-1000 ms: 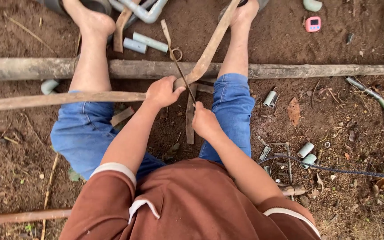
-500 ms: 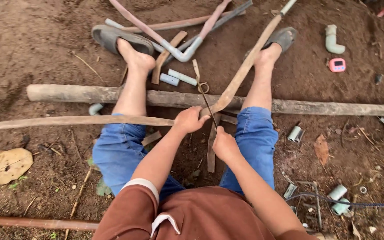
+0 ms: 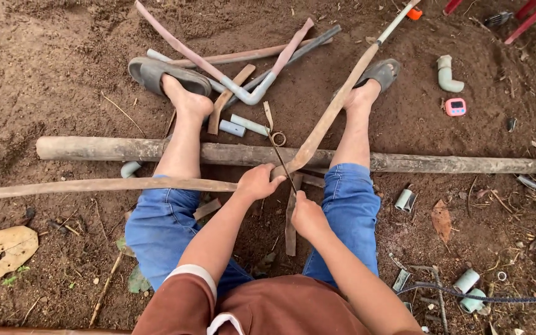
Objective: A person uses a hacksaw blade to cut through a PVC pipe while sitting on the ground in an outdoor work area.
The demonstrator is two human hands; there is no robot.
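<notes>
Head view, left hand (image 3: pixel 257 182) clamped on bent strip (image 3: pixel 327 121), right hand (image 3: pixel 307 216) pinching thin blade (image 3: pixel 281 159), pink timer (image 3: pixel 455 107) beyond.

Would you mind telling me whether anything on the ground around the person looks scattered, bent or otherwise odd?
Yes. Short cut pipe pieces lie scattered over the bare dirt, and a small pink timer sits in the soil among them. The long strip held by the left hand is kinked sharply there, its other half angling up past the right foot.

The ground (image 3: pixel 57 74) is bare brown soil. On it lie a long log (image 3: pixel 454 164), grey pipe pieces (image 3: pixel 449 73), a pink timer (image 3: pixel 455 107) and dry leaves (image 3: pixel 0 250).
</notes>
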